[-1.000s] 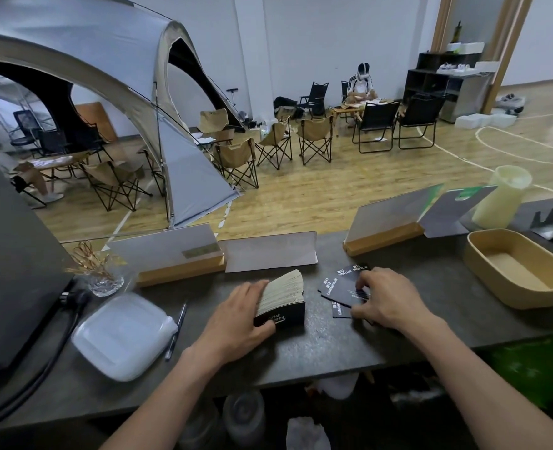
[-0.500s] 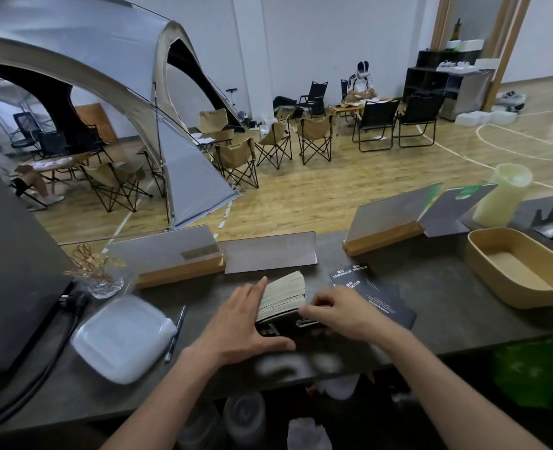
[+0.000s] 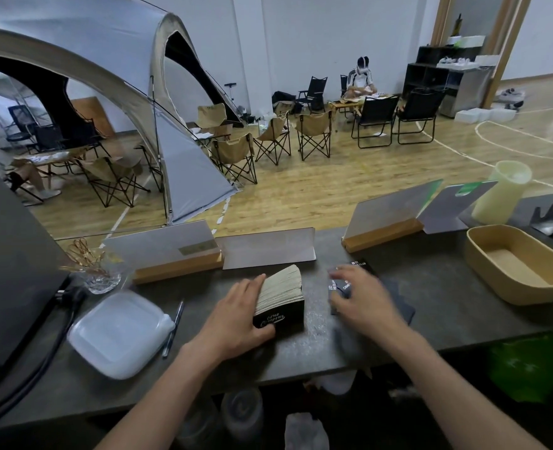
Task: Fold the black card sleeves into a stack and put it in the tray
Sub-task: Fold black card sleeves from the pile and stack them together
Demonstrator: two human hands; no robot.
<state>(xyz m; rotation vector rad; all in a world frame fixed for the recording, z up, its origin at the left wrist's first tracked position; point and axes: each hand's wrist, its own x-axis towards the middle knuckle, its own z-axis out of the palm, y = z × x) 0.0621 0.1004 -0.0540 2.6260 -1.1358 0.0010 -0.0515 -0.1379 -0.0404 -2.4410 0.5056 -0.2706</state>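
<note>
Stack: folded sleeves standing on edge on the counter, pale edges up, black face toward the person.
Left hand: flat against the stack's left side, fingers straight, thumb at its front lower corner.
Loose sleeves: lie flat just right of the stack.
Right hand: blurred, on the loose sleeves; whether it pinches one, I cannot tell.
Tray: far right, well apart from the stack.
</note>
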